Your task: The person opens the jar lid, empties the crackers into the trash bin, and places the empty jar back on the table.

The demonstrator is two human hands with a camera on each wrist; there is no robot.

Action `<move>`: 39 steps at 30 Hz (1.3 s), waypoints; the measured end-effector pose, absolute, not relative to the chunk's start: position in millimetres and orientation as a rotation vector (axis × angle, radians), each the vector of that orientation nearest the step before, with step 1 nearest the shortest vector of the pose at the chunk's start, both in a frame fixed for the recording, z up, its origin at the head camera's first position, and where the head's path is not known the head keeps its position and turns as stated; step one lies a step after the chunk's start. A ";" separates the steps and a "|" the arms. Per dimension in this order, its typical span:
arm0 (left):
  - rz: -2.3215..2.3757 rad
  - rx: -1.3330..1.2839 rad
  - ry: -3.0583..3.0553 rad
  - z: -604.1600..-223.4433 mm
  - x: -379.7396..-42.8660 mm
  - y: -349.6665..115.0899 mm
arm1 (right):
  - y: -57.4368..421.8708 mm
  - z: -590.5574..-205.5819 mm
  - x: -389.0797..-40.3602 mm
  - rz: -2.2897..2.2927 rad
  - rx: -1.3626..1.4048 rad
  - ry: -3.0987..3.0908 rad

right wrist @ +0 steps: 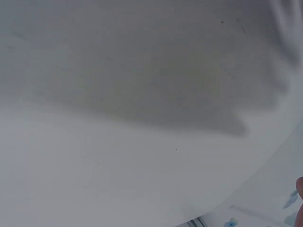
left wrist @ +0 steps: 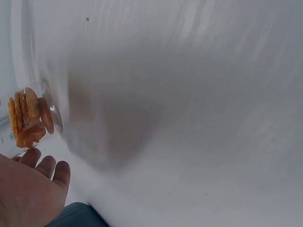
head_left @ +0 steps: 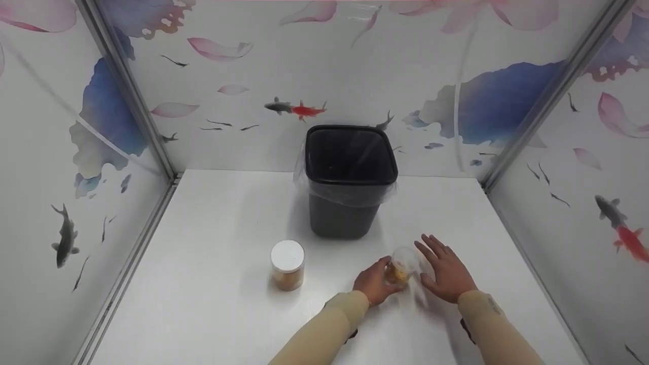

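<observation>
In the head view my left hand (head_left: 376, 284) grips a clear plastic jar (head_left: 405, 258) from its left side. Orange-brown, cracker-like pieces (head_left: 397, 275) lie low inside it, and no white lid shows on top. The left wrist view shows the same pieces (left wrist: 31, 116) through the jar's wall, with the left hand's fingertips (left wrist: 45, 165) right at it. My right hand (head_left: 447, 274) is just right of the jar, fingers straight and spread, holding nothing. Only the edge of a finger (right wrist: 299, 189) enters the right wrist view.
A second jar (head_left: 287, 266) with a white lid and tan contents stands to the left on the white table (head_left: 213, 304). Behind the jars is a black bin (head_left: 339, 218) lined with a clear bag. Printed panels (head_left: 355, 61) wall in the back and sides.
</observation>
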State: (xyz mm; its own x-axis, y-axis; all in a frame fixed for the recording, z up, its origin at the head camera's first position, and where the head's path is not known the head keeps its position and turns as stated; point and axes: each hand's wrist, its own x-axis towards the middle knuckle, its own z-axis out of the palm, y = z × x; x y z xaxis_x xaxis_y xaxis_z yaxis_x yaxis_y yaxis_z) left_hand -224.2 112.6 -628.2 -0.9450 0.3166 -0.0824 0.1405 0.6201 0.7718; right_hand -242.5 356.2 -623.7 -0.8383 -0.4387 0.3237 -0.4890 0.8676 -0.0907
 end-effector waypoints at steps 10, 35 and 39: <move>1.195 0.387 2.662 -629.0 -229.2 115.4 | 340.2 -617.9 -240.4 0.308 0.739 -2.690; 1.234 0.408 2.675 -628.5 -238.7 118.6 | 290.9 -618.3 -235.8 1.030 0.299 -2.746; 1.201 0.420 2.683 -627.8 -239.3 117.5 | 290.9 -617.4 -236.1 1.077 0.305 -2.732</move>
State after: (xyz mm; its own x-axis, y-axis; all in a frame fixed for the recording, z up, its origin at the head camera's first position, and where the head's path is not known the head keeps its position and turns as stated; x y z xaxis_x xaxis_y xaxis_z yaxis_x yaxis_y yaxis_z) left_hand -239.3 117.5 -627.8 -0.9455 0.3231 -0.0407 0.1848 0.6353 0.7498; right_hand -236.1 290.9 -617.4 -0.9610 -0.1212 0.2485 -0.2581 0.7153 -0.6494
